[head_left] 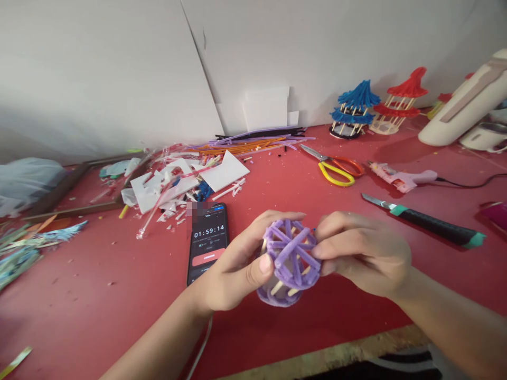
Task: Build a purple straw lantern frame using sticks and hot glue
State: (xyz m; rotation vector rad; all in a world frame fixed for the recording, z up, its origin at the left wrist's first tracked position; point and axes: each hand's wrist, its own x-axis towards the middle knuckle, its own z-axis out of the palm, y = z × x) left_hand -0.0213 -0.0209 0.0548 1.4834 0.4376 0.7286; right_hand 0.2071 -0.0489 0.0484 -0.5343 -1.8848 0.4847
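A small purple pipe-cleaner model (pixel 291 261) with thin wooden sticks is held above the red table (pixel 119 295), near its front edge. My left hand (pixel 237 264) wraps round its left side, thumb pressed on the front. My right hand (pixel 362 253) pinches its right side with fingers curled. A phone (pixel 208 240) showing a timer lies flat just left of my left hand.
Yellow-and-orange scissors (pixel 336 169), a pink glue gun (pixel 400 178) and a black-handled craft knife (pixel 428 221) lie at the right. Blue (pixel 352 111) and red (pixel 400 100) finished models stand at the back. Paper scraps (pixel 178 182) and pipe cleaners (pixel 253 142) pile at centre-left.
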